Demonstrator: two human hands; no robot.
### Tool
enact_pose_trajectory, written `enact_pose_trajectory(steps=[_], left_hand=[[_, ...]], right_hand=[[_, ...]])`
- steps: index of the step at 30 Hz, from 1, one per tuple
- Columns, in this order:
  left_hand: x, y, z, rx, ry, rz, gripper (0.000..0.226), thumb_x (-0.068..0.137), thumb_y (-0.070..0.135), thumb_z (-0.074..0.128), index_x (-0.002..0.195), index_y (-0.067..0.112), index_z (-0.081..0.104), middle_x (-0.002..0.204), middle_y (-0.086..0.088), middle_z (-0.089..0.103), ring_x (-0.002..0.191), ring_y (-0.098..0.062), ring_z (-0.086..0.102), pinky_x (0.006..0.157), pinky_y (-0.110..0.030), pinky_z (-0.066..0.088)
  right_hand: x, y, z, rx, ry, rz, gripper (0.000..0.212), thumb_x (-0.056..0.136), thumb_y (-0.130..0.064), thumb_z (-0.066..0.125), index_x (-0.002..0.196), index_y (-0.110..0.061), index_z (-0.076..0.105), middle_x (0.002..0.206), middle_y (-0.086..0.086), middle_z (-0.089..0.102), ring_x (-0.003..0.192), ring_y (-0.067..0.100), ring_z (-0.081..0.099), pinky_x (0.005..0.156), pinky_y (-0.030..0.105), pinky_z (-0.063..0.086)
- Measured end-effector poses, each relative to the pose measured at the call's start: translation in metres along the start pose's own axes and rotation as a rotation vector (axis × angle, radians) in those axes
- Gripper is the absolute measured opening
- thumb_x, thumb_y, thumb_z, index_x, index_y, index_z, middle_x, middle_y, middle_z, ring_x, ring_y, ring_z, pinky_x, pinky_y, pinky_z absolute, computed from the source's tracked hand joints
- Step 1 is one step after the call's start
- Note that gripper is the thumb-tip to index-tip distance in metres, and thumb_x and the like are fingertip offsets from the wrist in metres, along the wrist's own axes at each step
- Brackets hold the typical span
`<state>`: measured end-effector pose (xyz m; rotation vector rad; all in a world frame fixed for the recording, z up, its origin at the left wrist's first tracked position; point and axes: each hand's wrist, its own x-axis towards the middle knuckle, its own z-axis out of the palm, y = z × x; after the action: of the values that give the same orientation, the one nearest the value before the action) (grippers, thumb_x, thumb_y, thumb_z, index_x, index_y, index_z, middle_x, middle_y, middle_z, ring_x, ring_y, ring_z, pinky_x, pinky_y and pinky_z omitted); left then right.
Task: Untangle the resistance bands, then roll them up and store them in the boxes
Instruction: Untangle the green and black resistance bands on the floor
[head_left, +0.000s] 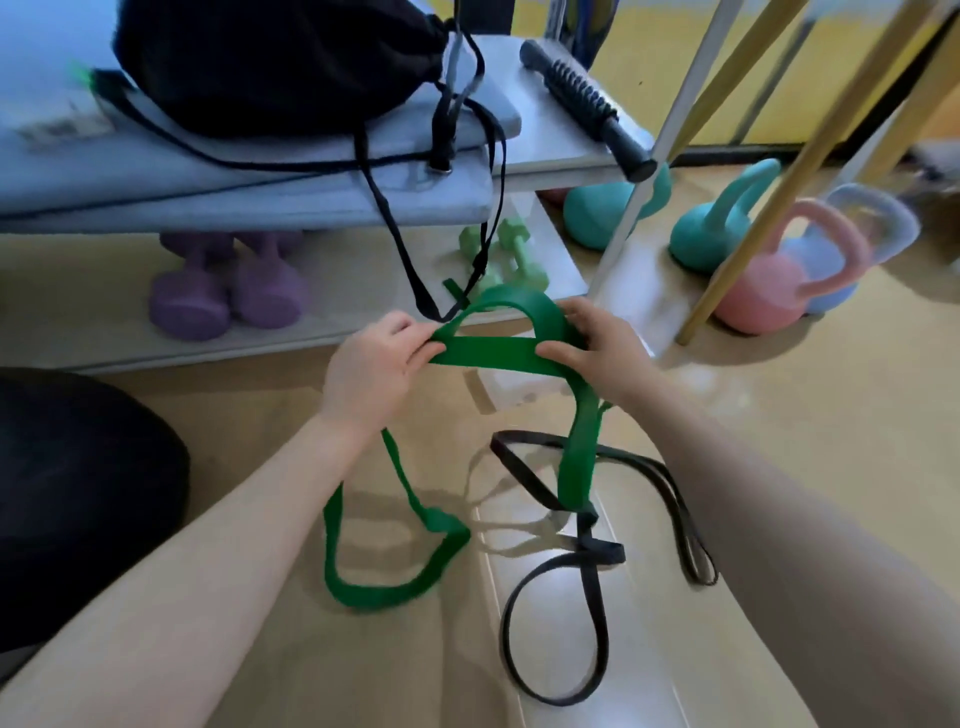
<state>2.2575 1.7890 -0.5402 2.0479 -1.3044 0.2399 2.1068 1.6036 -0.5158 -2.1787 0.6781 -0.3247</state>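
Green band pinched taut between left hand and right hand, above the floor.
Looped through black band lying below; purple dumbbells, kettlebells, black bag around.

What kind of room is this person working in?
Probably a home gym or small fitness studio. Kettlebells stand on the floor, purple dumbbells sit on a low shelf, and both hands, left hand and right hand, grip a green resistance band.
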Motion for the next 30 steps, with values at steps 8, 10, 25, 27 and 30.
enact_pose_trajectory(steps=[8, 10, 25, 27, 30], left_hand=[[-0.073, -0.02, 0.062, 0.168, -0.369, -0.212, 0.033, 0.097, 0.034, 0.042, 0.109, 0.013, 0.065, 0.094, -0.007, 0.062, 0.081, -0.03, 0.061, 0.063, -0.038, 0.05], [-0.091, -0.024, 0.073, 0.17, -0.476, -0.351, 0.033, 0.099, 0.034, 0.038, 0.108, 0.013, 0.062, 0.095, -0.005, 0.058, 0.082, -0.026, 0.057, 0.064, -0.036, 0.047], [-0.083, -0.077, -0.037, -0.264, 0.259, -0.622, 0.017, 0.091, 0.018, 0.056, 0.1, 0.008, 0.067, 0.091, -0.006, 0.067, 0.079, -0.018, 0.062, 0.07, -0.02, 0.05], [-0.068, -0.082, -0.052, -0.357, 0.315, -0.655, 0.017, 0.091, 0.02, 0.057, 0.1, 0.01, 0.068, 0.092, -0.003, 0.068, 0.08, -0.018, 0.064, 0.074, -0.026, 0.053], [-0.055, -0.095, -0.053, -0.455, 0.324, -0.709, 0.015, 0.09, 0.024, 0.058, 0.092, 0.015, 0.069, 0.084, -0.006, 0.071, 0.078, -0.023, 0.067, 0.075, -0.041, 0.055]], right_hand=[[-0.029, 0.074, 0.067, -0.523, -0.315, 0.123, 0.024, 0.086, -0.022, 0.06, 0.107, -0.011, 0.055, 0.104, 0.008, 0.062, 0.1, 0.03, 0.056, 0.084, 0.037, 0.038], [-0.038, 0.09, 0.091, -0.652, -0.254, 0.085, 0.022, 0.089, -0.018, 0.053, 0.11, -0.013, 0.052, 0.111, 0.007, 0.057, 0.107, 0.029, 0.05, 0.092, 0.04, 0.034], [0.033, -0.095, 0.146, -0.307, 0.025, -0.422, 0.027, 0.089, -0.028, 0.059, 0.098, -0.003, 0.052, 0.086, 0.009, 0.062, 0.081, 0.031, 0.056, 0.063, 0.041, 0.046], [0.042, -0.12, 0.145, -0.272, 0.003, -0.414, 0.025, 0.089, -0.029, 0.058, 0.092, -0.008, 0.044, 0.08, 0.004, 0.056, 0.077, 0.029, 0.055, 0.062, 0.042, 0.046], [0.055, -0.129, 0.151, -0.19, -0.089, -0.32, 0.027, 0.089, -0.027, 0.059, 0.091, -0.009, 0.04, 0.081, 0.008, 0.06, 0.075, 0.029, 0.057, 0.064, 0.044, 0.048]])
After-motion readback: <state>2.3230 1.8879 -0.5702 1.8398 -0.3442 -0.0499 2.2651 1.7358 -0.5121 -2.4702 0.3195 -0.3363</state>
